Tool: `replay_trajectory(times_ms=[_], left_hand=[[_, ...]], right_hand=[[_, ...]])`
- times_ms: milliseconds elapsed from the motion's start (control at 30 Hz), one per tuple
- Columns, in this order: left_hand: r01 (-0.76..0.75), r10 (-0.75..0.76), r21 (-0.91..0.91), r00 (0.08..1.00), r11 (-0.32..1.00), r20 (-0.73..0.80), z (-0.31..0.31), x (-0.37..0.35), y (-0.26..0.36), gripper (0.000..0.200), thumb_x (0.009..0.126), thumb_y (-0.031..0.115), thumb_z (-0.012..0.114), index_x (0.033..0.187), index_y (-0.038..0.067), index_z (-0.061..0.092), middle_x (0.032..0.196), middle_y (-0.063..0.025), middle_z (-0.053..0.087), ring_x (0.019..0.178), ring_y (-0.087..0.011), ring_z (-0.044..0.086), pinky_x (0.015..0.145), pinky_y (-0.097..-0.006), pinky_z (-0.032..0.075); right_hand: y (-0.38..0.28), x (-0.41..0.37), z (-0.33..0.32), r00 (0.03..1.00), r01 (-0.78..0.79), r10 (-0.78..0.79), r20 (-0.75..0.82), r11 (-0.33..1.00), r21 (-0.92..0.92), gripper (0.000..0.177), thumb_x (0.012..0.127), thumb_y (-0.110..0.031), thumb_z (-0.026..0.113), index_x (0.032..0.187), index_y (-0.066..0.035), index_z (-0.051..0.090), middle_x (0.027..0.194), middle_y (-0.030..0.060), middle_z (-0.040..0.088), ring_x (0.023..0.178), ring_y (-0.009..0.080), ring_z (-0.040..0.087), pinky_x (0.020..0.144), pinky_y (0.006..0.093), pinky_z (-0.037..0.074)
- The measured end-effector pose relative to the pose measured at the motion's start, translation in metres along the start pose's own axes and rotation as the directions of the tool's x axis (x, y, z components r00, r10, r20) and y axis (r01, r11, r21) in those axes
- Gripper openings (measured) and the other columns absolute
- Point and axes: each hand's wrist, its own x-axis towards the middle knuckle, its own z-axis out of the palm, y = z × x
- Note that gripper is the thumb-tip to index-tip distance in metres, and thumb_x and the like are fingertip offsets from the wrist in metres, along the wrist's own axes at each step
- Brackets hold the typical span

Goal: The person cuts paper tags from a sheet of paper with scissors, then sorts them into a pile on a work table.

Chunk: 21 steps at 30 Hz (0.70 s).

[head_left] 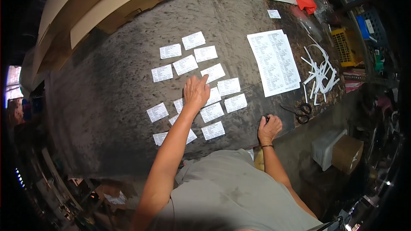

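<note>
The printed paper slips [185,65] lie in loose rows across the middle of the dark worktop [107,102]. Each has its long axis roughly along the near edge, tilted a little up toward the far right corner. The left hand [196,92] reaches out over them with its grip spread flat, fingers extended and holding nothing. Its palm covers slips in the middle rows, and its index fingertip touches one slip [214,71] near the right end of the group, which is tilted the same way as the others.

The right hand [269,129] rests at the near edge, its grip curled into a loose fist. I cannot tell whether anything is inside it. Scissors [299,112] lie just beside it toward the right edge, handles nearest the edge and blades pointing back toward the slips.

A full printed sheet [274,62] lies right of the slips, its long axis running from near to far. White paper offcuts [320,74] are heaped at the right edge. The left half of the worktop is bare, with wide free room out to the left edge.
</note>
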Motion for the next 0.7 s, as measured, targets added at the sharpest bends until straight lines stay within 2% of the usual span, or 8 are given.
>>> replay_trajectory(times_ms=[167,233,300,333,433,500,600,700], left_hand=[[-0.017,0.008,0.097,0.995,0.995,0.098,0.006,0.009,0.010,0.035,0.079,0.010,0.056,0.113,0.014,0.061,0.090,-0.0146,0.049,0.088,-0.0327,0.048,0.077,-0.0444,0.040],[-0.052,0.048,0.058,0.996,0.997,0.069,0.003,0.008,0.023,0.035,0.078,0.008,0.055,0.112,0.014,0.062,0.090,-0.0148,0.050,0.087,-0.0325,0.049,0.075,-0.0445,0.040],[-0.142,0.130,0.069,0.980,0.987,0.153,0.003,0.007,0.038,0.035,0.076,0.008,0.057,0.110,0.013,0.062,0.088,-0.0143,0.050,0.085,-0.0320,0.049,0.074,-0.0440,0.041],[-0.223,0.213,0.076,0.970,0.972,0.117,0.010,0.001,0.041,0.034,0.074,0.007,0.059,0.107,0.012,0.063,0.087,-0.0138,0.049,0.084,-0.0316,0.049,0.074,-0.0439,0.041],[-0.246,0.230,0.084,0.959,0.966,0.168,0.022,-0.007,0.049,0.034,0.072,0.006,0.060,0.106,0.012,0.063,0.087,-0.0137,0.049,0.083,-0.0318,0.049,0.073,-0.0438,0.041],[-0.268,0.263,0.064,0.962,0.961,0.079,0.026,-0.010,0.051,0.037,0.070,0.005,0.061,0.106,0.014,0.062,0.080,-0.0147,0.050,0.078,-0.0332,0.051,0.068,-0.0447,0.041],[-0.309,0.309,-0.018,0.948,0.951,0.080,0.029,-0.028,0.066,0.038,0.072,0.006,0.061,0.110,0.008,0.060,0.082,-0.0156,0.051,0.078,-0.0322,0.051,0.069,-0.0439,0.041],[-0.291,0.296,-0.061,0.909,0.955,0.293,0.032,-0.064,0.086,0.043,0.072,0.010,0.062,0.114,0.005,0.059,0.092,-0.0134,0.052,0.090,-0.0303,0.048,0.073,-0.0418,0.039]], right_hand=[[0.001,0.000,0.001,1.000,0.002,-0.002,-0.006,1.000,0.012,0.030,0.080,-0.029,0.061,0.103,-0.011,0.052,0.109,0.0124,0.049,0.110,0.0333,0.041,0.094,0.0473,0.029],[0.001,0.000,0.000,1.000,-0.005,0.005,-0.006,1.000,0.008,0.030,0.080,-0.029,0.062,0.103,-0.012,0.052,0.109,0.0124,0.049,0.110,0.0332,0.041,0.094,0.0475,0.030],[0.002,0.001,0.001,1.000,0.007,-0.007,-0.009,1.000,0.008,0.031,0.080,-0.030,0.062,0.103,-0.012,0.052,0.109,0.0122,0.049,0.110,0.0331,0.041,0.094,0.0474,0.030],[0.001,0.000,0.000,1.000,0.003,-0.003,-0.014,1.000,0.001,0.030,0.080,-0.030,0.062,0.103,-0.012,0.052,0.109,0.0118,0.049,0.110,0.0330,0.041,0.095,0.0473,0.030],[0.001,0.000,0.001,1.000,0.001,-0.001,-0.024,1.000,-0.003,0.030,0.080,-0.030,0.062,0.103,-0.013,0.052,0.108,0.0113,0.049,0.110,0.0328,0.041,0.095,0.0471,0.030],[0.001,0.001,0.001,1.000,-0.003,0.004,-0.021,1.000,0.003,0.030,0.080,-0.030,0.062,0.102,-0.013,0.052,0.108,0.0110,0.049,0.110,0.0326,0.041,0.095,0.0472,0.030],[0.002,0.000,0.000,1.000,-0.007,0.007,-0.013,1.000,0.006,0.030,0.080,-0.031,0.062,0.102,-0.013,0.052,0.108,0.0107,0.049,0.110,0.0324,0.041,0.095,0.0473,0.030],[0.001,0.000,0.002,1.000,-0.005,0.006,-0.004,1.000,0.012,0.030,0.081,-0.031,0.061,0.102,-0.013,0.052,0.108,0.0104,0.049,0.110,0.0322,0.040,0.095,0.0472,0.030]])
